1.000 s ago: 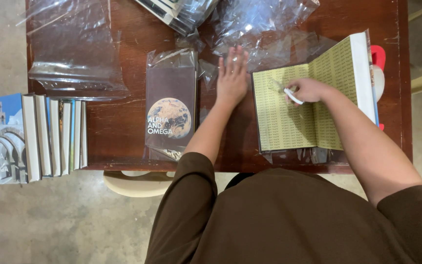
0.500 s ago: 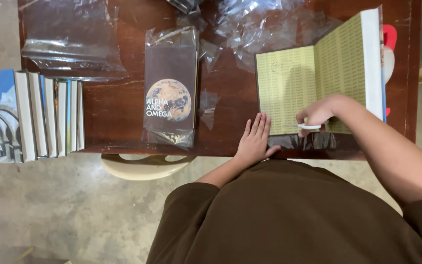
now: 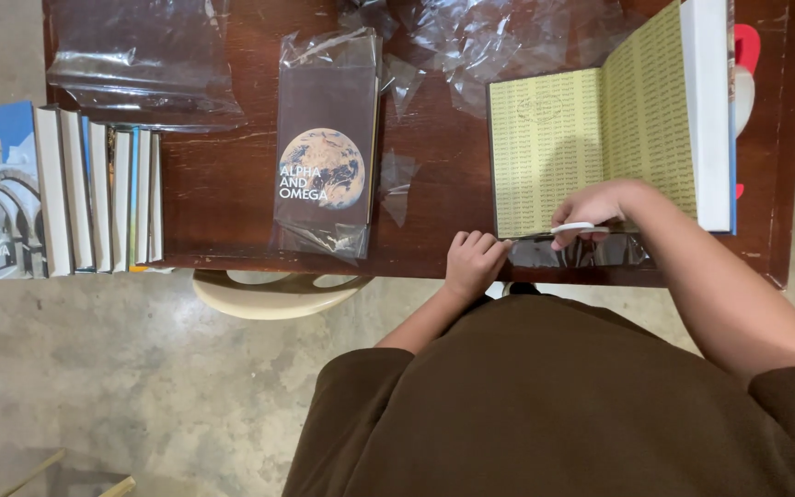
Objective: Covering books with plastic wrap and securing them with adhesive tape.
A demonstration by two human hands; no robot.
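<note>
An open book with yellow-green endpapers lies on the dark wooden table at the right. My right hand rests on the book's near edge and grips a small white tool. My left hand is curled over the table's near edge, pressing the clear plastic flap at the book's lower left corner. A dark book with a globe on its cover lies inside a clear plastic sleeve at the table's middle.
A row of books stands on the table's left end, overhanging it. Crumpled clear plastic lies at the back, a flat plastic sheet at back left. A red-and-white object sits behind the open book. A cream plastic chair is below the table.
My left hand slid back from the middle of the table to its near edge and curled there. My right hand moved down the endpaper to the book's near edge with the white tool.
</note>
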